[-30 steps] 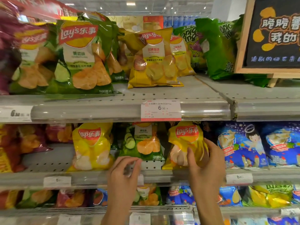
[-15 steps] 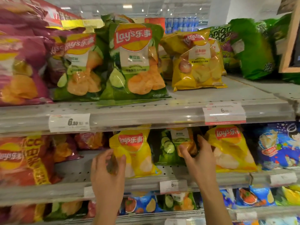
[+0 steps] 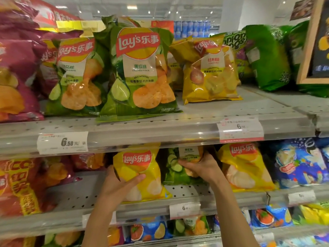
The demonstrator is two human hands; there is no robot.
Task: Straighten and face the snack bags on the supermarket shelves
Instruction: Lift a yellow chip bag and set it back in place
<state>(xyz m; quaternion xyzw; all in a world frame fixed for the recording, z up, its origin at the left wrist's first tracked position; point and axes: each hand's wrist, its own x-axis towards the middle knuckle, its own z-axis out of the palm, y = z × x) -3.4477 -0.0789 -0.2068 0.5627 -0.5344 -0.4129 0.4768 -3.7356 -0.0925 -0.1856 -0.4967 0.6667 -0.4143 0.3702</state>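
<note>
At nine o'clock we see a white price tag [image 3: 62, 143] reading 6.50 on the rail. At three o'clock sits a wood-framed chalkboard sign [image 3: 316, 45]; at twelve, ceiling lights [image 3: 132, 7] and stacked blue packs [image 3: 192, 29].

Yellow bag [image 3: 138, 172] – red logo; green bag [image 3: 176, 168] at its 3 o'clock – cucumber slices; blue bag [image 3: 300, 163] – cartoon figure; shelf [image 3: 160, 129] grey.

You are facing a grey perforated middle shelf [image 3: 187, 190] carrying a yellow bag [image 3: 140, 175], a green bag [image 3: 175, 168] and another yellow bag [image 3: 243, 168].
</note>
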